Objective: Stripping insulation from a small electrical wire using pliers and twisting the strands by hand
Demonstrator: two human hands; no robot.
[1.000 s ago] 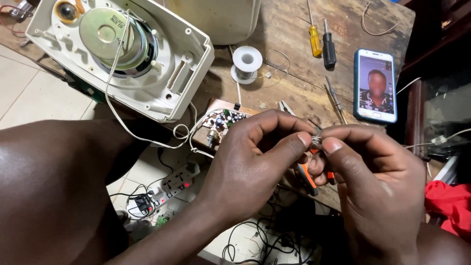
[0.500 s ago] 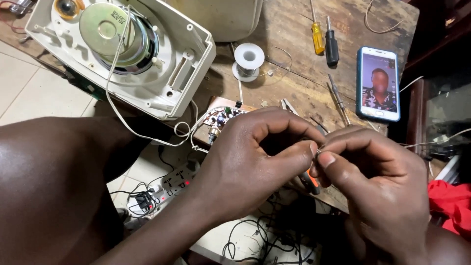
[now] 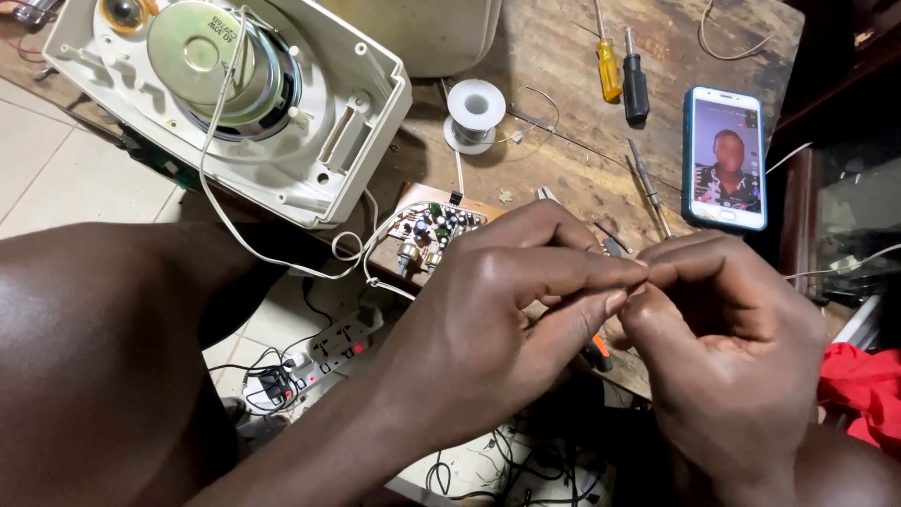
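Warm dim indoor light, soft shadows, glowing phone screen (image 3: 723,158), sharp focus

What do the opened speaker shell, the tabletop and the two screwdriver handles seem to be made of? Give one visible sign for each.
Speaker shell: probably moulded plastic, off-white and smooth, with cast-in ribs and screw posts.
Tabletop: wood, unfinished and worn, with visible grain and dark stains.
Yellow screwdriver handle: likely translucent plastic, glossy.
Black screwdriver handle: plastic or rubber, duller; the picture leaves it open.

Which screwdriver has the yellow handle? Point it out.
The yellow-handled screwdriver, left of the black-handled screwdriver at the table's far side; a bare metal one lies nearer the phone.
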